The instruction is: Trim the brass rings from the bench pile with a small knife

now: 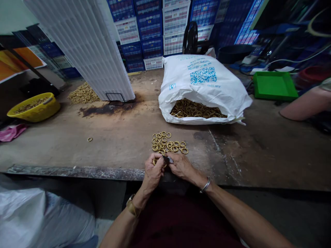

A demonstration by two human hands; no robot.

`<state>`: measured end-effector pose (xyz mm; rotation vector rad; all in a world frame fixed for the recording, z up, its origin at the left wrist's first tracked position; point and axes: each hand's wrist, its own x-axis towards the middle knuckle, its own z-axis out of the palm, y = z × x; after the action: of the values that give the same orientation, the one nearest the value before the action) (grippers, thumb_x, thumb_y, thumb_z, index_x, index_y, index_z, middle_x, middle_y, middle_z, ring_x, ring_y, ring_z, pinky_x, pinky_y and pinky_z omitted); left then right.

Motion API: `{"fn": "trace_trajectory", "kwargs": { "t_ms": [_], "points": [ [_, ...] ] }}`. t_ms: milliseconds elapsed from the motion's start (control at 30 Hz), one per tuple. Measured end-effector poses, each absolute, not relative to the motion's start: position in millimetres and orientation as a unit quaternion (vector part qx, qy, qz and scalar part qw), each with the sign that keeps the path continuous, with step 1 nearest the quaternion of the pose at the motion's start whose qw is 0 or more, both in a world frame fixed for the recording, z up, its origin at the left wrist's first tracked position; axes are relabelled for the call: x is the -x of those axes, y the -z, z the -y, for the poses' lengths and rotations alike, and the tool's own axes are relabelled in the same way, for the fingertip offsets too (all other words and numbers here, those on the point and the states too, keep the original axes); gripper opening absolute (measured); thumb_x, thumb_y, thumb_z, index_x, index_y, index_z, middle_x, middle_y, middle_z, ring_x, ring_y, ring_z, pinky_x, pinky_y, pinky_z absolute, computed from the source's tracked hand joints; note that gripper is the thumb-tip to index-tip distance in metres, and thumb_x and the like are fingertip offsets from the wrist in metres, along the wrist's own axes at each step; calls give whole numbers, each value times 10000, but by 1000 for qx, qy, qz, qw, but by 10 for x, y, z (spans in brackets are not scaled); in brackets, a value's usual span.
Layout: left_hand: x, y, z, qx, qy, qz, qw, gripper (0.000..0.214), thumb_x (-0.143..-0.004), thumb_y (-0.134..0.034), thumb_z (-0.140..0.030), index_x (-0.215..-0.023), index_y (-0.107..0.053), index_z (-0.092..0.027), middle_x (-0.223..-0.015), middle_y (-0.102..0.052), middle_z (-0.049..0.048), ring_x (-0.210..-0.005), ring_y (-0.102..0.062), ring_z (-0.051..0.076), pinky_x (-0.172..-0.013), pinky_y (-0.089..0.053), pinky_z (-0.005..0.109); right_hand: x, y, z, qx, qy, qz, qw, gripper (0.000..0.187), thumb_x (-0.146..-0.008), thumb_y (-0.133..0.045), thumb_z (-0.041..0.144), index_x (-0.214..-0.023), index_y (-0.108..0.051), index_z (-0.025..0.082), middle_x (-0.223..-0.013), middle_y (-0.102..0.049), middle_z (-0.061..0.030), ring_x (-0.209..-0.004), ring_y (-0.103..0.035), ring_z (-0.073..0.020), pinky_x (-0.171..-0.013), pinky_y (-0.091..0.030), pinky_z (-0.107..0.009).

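My left hand [152, 172] is closed at the front edge of the workbench, with gold-coloured rings [155, 161] in its fingers. Beside it, my right hand [183, 167] grips a small knife-like tool [168, 159], its dark tip meeting the left thumb and fingers. The tool's exact kind is hard to make out. Just beyond both hands lies a loose group of similar rings [174, 148]. A single ring [89, 139] rests apart on the left. Farther back, a white woven sack [204, 89] lies on its side, its mouth showing many more rings [198, 109].
A yellow basin [34, 109] of small pieces and a heap of rings [84, 93] sit at left. A tall white corrugated panel [95, 44] stands by the heap. At back right is a green tray [275, 86]. Stacked crates [150, 31] line the back.
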<state>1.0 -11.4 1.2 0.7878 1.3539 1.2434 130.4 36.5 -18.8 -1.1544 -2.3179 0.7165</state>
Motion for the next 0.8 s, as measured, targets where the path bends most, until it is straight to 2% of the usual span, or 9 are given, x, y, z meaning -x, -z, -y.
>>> {"fn": "trace_trajectory", "kwargs": {
  "t_ms": [267, 433, 533, 700, 800],
  "points": [
    [39, 40, 145, -302, -540, -545, 566, 335, -680, -657, -460, -755, -498, -175, -546, -494, -65, -381, -405, 34, -344, -310, 132, -1246, 92, -348, 444, -223, 853, 159, 151, -718, -433, 112, -742, -563, 184, -649, -611, -40, -546, -492, -139, -523, -231, -251],
    [104, -208, 416, -280, -532, -546, 583, 329, -664, -686, -434, -732, -490, -178, -542, -480, -68, -373, -390, 29, -339, -298, 132, -1225, 53, -344, 446, -197, 861, 144, 188, -706, -440, 116, -809, -581, 186, -710, -635, -53, -598, -519, -151, -546, -247, -252],
    [173, -386, 688, -262, -481, -532, 646, 305, -677, -688, -403, -716, -484, -180, -519, -474, -60, -366, -377, 32, -328, -273, 129, -1273, 42, -394, 479, -192, 846, 137, 194, -705, -435, 109, -808, -586, 174, -715, -630, -65, -609, -512, -157, -564, -265, -252],
    [411, -136, 1000, -129, -386, -472, 783, 265, -660, -708, -290, -693, -475, -169, -522, -444, -52, -364, -339, 22, -306, -179, 102, -1328, 135, -420, 456, -210, 834, 230, 123, -720, -434, 147, -732, -551, 183, -630, -543, -20, -580, -449, -138, -574, -288, -239],
    [539, 296, 1037, -54, -336, -513, 788, 220, -669, -684, -217, -698, -474, -159, -540, -440, -45, -363, -339, 20, -304, -148, 96, -1363, 223, -403, 460, -248, 801, 292, 107, -740, -428, 171, -702, -527, 188, -602, -486, 8, -560, -411, -117, -567, -302, -222]
  ]
}}
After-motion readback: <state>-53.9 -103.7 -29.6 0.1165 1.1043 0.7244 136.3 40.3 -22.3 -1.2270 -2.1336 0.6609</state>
